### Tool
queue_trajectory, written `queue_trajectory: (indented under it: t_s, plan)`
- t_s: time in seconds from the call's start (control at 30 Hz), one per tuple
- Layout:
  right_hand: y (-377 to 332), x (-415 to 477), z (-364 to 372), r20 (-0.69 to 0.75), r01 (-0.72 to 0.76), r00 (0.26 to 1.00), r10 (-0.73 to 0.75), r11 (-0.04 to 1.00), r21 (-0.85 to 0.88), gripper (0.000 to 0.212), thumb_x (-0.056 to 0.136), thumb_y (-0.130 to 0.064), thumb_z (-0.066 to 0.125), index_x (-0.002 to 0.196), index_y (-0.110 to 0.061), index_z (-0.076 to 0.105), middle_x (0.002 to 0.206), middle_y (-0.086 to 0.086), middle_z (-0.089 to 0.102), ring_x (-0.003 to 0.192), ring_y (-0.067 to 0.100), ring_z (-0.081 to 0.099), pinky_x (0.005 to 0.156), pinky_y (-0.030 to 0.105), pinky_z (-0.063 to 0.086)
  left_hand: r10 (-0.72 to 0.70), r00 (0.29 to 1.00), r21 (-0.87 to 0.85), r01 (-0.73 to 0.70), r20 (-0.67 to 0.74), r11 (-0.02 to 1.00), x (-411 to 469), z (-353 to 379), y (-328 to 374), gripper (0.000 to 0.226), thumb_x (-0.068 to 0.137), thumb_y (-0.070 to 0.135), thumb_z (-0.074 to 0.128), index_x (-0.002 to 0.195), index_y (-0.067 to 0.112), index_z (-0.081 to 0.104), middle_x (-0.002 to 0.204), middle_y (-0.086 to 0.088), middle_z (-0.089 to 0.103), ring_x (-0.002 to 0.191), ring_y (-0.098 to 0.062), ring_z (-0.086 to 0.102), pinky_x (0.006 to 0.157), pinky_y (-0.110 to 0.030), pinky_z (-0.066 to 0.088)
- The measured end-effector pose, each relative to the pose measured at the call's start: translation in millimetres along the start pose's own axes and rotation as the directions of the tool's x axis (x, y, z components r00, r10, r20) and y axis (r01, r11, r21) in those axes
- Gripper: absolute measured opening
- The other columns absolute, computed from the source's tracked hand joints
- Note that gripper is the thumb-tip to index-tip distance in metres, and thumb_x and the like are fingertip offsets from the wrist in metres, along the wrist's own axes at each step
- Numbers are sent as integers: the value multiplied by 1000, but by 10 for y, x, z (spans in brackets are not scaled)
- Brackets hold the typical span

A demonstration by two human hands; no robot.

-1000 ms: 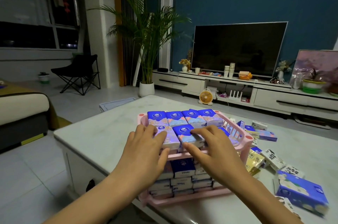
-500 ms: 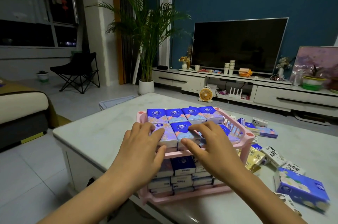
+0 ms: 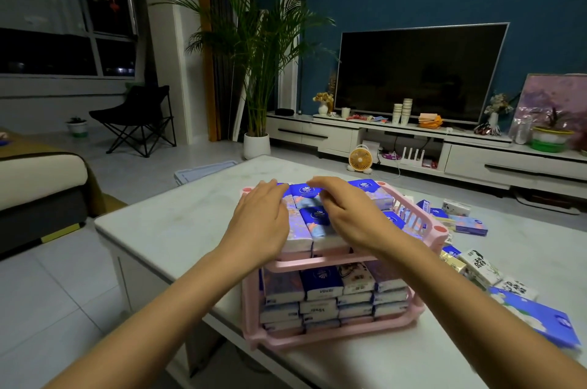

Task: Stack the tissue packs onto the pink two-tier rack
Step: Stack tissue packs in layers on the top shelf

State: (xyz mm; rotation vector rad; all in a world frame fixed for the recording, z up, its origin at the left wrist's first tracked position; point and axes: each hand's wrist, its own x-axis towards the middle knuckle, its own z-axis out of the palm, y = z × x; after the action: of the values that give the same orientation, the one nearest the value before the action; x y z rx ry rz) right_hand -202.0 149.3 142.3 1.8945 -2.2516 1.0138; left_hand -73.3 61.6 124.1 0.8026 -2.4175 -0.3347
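The pink two-tier rack [image 3: 440,231] stands on the white table [image 3: 178,226] in front of me. Its lower tier is packed with stacked tissue packs [image 3: 320,285]. Blue and pink tissue packs [image 3: 316,218] cover the upper tier in rows. My left hand [image 3: 259,220] lies flat on the left packs of the top tier, fingers straight and reaching the far row. My right hand [image 3: 346,214] rests on the packs beside it, fingers slightly bent over the far row. Neither hand grips a pack.
Several loose tissue packs [image 3: 470,225] lie scattered on the table right of the rack, with a larger blue pack [image 3: 536,317] near the right edge. The table's left edge drops to the tiled floor. A sofa [image 3: 38,185] stands at left, a TV stand [image 3: 413,140] beyond.
Both hands have slid forward from the near row of the top tier to the far row. The view has moved closer to the rack.
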Motion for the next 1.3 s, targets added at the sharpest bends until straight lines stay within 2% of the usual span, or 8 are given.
queue_trajectory:
  t_s: [0.17,0.4,0.63,0.73,0.8,0.97,1.17,1.3]
  plan:
    - [10,139,78,162,-11,986,31,992,-123,36,100,-15,28,128,-8,48,133,11,50,118,26,47,93,31,37,-73,992,157,56,102,986,76,104,-9,35,101,23,20,120,12,47,133,-5,42,131,-20,29,107,-35,20]
    - [27,182,131,148,4,989,24,983,-186,27,95,-10,30,100,-6,56,110,13,58,93,25,50,76,32,37,-89,991,260,60,100,964,90,108,36,35,100,25,20,114,10,49,120,-8,48,116,-24,39,108,-36,22]
    - [47,192,153,152,34,988,-4,980,-194,33,97,-13,31,122,-8,52,130,10,51,114,25,47,92,30,35,-97,994,187,87,43,978,103,134,-3,37,99,30,23,110,9,52,120,-9,51,115,-25,40,105,-38,25]
    - [101,191,11,10,-4,1000,5,1000,-22,37,99,-16,33,134,-11,44,141,6,44,128,19,39,99,22,26,-134,991,115,133,7,984,83,59,65,50,98,42,25,137,14,37,150,-11,27,140,-24,16,114,-41,8]
    - [232,221,-120,-69,-49,997,46,998,-39,38,99,-19,35,136,-14,43,143,6,42,131,19,36,103,26,25,-120,992,121,114,42,986,80,17,180,58,96,49,26,147,20,22,157,-4,8,144,-19,-2,115,-39,-2]
    - [531,219,-216,135,-170,964,227,925,-340,44,100,-40,24,142,-31,31,156,-1,14,144,21,8,110,56,2,-105,965,299,30,239,954,71,114,414,85,72,79,6,147,38,3,157,0,-11,140,-23,-25,108,-58,-18]
    - [568,173,-133,228,-136,951,210,943,-305,46,101,-37,20,147,-28,20,157,2,7,144,20,0,112,33,5,-187,918,369,48,349,928,76,193,388,85,73,81,9,147,39,1,157,0,-9,143,-24,-15,107,-64,-6]
    - [602,184,-106,228,-120,955,188,952,-282,46,101,-36,21,146,-25,21,157,2,9,144,17,0,113,31,3,-179,923,366,46,339,929,70,193,391,84,75,80,11,147,38,0,157,1,-8,143,-24,-12,110,-61,0]
